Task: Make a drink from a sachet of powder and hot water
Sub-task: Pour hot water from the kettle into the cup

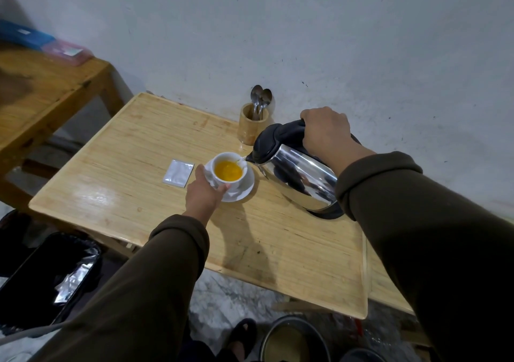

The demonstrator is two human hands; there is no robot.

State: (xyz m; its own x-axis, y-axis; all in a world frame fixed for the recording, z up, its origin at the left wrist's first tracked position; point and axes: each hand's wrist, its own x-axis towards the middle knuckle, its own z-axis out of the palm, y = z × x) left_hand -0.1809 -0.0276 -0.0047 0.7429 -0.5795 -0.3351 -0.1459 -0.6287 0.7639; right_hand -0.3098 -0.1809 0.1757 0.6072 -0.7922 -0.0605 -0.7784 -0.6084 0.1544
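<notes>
the table (139, 194) is a light wooden one standing against the wall, and it carries all the things of the task. the kettle (294, 172), shiny steel with a black lid and handle, is near the right edge, tilted with its spout over the cup. the right hand (326, 130) is closed around the kettle handle. the left hand (204, 194) holds the side of the cup and the saucer (244, 192), fingers curled around them. the cup (228, 171), white, stands on the saucer about in the middle of the table, toward the far edge, and it is already rather full of yellow-orange liquid. the holder (253, 128) with spoons (261, 100) stands at the far edge. one sachet (178, 173) lies flat just left of the cup; i cannot tell if it is opened. i judge the powder is in and the pouring is almost finished; what is left is to put down the kettle and to stir.
</notes>
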